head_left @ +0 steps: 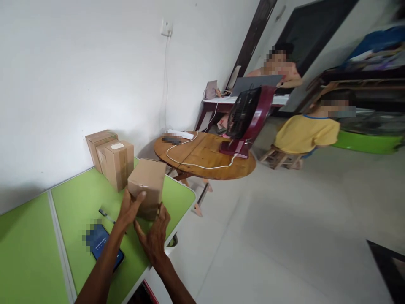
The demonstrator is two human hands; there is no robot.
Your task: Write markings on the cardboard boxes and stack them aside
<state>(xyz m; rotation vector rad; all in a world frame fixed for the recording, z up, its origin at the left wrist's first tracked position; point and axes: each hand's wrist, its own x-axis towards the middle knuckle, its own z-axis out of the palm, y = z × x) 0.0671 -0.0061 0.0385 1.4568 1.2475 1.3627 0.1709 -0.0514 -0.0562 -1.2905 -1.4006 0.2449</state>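
A green table (38, 236) against the wall carried two stacked-close cardboard boxes (112, 158), a smartphone (104, 247) and a pen (106, 216).

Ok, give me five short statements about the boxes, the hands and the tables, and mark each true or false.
1. Both hands, left hand and right hand, grip the cardboard box. True.
2. Other cardboard boxes stand against the wall on the green table. True.
3. The phone lies on the round wooden table. False: it lies on the green table.
4. The fan stands on the floor. False: it stands on the round wooden table.
5. The held box is open. False: it looks closed.
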